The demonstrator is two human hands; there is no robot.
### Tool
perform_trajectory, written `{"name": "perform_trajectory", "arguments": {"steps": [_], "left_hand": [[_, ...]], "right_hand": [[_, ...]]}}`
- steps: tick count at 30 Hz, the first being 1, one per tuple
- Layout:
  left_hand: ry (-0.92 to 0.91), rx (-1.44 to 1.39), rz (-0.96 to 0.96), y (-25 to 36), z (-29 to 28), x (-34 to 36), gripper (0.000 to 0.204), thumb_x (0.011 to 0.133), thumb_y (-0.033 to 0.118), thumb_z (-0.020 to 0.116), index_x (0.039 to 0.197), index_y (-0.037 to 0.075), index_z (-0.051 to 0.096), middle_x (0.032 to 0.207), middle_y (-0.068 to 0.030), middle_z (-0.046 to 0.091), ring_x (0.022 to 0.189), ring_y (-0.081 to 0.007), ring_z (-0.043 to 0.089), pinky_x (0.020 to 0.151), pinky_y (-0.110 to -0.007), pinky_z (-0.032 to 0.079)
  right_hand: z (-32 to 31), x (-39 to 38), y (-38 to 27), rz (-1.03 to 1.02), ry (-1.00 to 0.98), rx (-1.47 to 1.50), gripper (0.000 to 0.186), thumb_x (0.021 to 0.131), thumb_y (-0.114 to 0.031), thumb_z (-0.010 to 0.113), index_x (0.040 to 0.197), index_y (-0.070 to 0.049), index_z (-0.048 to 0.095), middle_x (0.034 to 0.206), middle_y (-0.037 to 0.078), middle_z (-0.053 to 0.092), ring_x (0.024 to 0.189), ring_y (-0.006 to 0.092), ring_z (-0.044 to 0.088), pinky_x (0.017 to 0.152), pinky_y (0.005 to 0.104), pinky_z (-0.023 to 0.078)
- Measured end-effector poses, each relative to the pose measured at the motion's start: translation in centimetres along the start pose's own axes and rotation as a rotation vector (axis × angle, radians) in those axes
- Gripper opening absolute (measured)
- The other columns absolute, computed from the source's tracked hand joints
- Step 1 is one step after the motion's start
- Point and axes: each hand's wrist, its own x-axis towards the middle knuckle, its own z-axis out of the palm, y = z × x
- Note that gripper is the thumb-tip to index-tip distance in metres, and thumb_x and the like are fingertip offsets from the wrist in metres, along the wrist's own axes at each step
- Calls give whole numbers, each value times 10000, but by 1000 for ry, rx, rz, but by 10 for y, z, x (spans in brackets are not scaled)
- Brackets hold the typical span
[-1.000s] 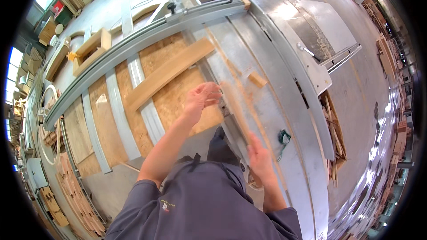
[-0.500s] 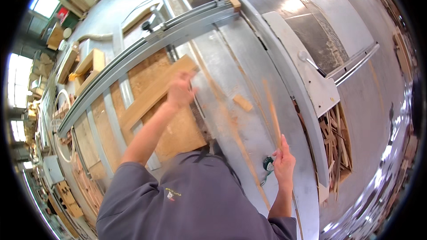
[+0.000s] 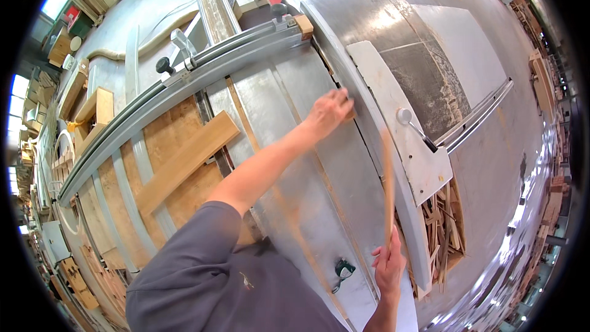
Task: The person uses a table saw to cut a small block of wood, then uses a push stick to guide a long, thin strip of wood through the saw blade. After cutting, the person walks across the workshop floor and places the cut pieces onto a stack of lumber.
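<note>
My left hand (image 3: 330,112) reaches across the grey metal machine table (image 3: 307,203), its fingers closed on a small wood block (image 3: 351,115) that shows only in part beside the long slot. Held upright in my right hand (image 3: 389,264) is a thin wood strip (image 3: 388,178), blurred toward its upper end. On the metal surface left of that hand lies a dark green tape measure (image 3: 344,268). A flat wooden board (image 3: 190,160) rests at a slant on the left part of the table, apart from both hands.
A metal fence (image 3: 239,58) with black knobs crosses the far side, a wood block (image 3: 303,26) at its end. To the right are a white guard plate (image 3: 402,123) with a lever and a box of scrap strips (image 3: 456,233). A wooden frame (image 3: 101,110) stands at left.
My left hand has left the slanted board, moved right and taken hold of the small wood block. The right hand still holds the strip, now lower in the picture. The view has shifted.
</note>
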Motion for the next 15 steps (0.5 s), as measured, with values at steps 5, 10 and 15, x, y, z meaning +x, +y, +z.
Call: {"name": "perform_trajectory", "arguments": {"steps": [5,10,15], "left_hand": [[187,-532,-805,34,28,5,541,829,56,721,1336,-7,541,1185,-178,628,1079,-331,635,898,-396,541],[206,-694,-988,58,47,-1,565,844,45,729,1367,-39,534,1217,-188,642,1040,-301,684,899,-373,561],[276,-801,-1101,56,60,8,525,845,101,735,1327,-48,588,1317,-197,596,1061,-322,644,943,-393,524]], "right_hand": [[-19,62,6,-391,114,-469,619,912,81,510,1512,-52,442,724,131,589,579,269,580,545,395,470],[-29,105,-11,-374,185,-793,771,745,127,580,1459,-161,557,658,105,523,523,315,527,492,433,413],[-26,124,-11,-380,139,-807,787,731,130,582,1440,-213,583,653,108,523,527,325,533,501,446,417]]}}
